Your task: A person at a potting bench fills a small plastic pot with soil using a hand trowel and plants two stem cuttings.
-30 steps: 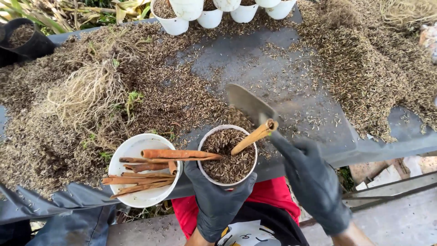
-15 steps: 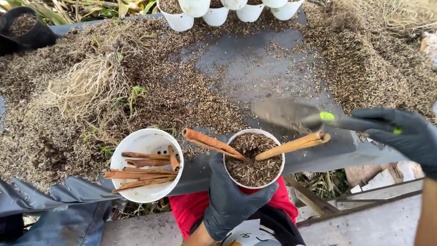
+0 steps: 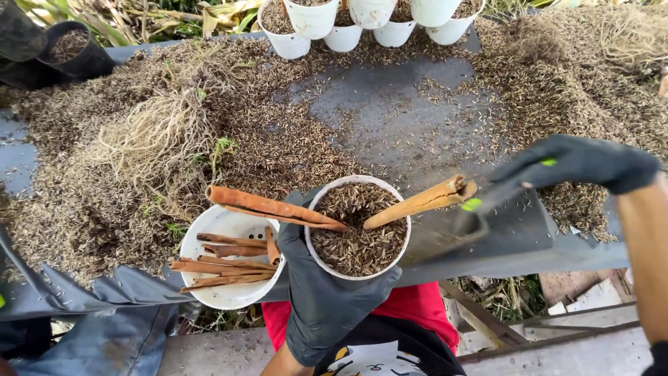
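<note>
My left hand (image 3: 323, 306), in a dark glove, grips a white cup (image 3: 346, 182) from below. The cup is full of brown husk mix. Two cinnamon-like sticks stand in it: one (image 3: 271, 207) leans out to the left, the other (image 3: 417, 202) to the right. My right hand (image 3: 577, 163), also gloved, holds a small dark trowel (image 3: 445, 233) by its handle. The trowel's blade lies against the cup's right side, under the right stick. A white bowl (image 3: 223, 299) with several more sticks (image 3: 229, 261) sits just left of the cup.
Loose husk mix (image 3: 118, 209) and a clump of pale roots (image 3: 153, 132) cover a dark sheet (image 3: 390, 104). Several white pots (image 3: 313, 17) stand along the far edge, with a black pot (image 3: 69, 49) at far left. The sheet's near edge drops off by my red garment (image 3: 417, 313).
My right hand swung the trowel out to the right, then brought its blade down beside the cup. The cup shifted slightly right and the sticks spread apart.
</note>
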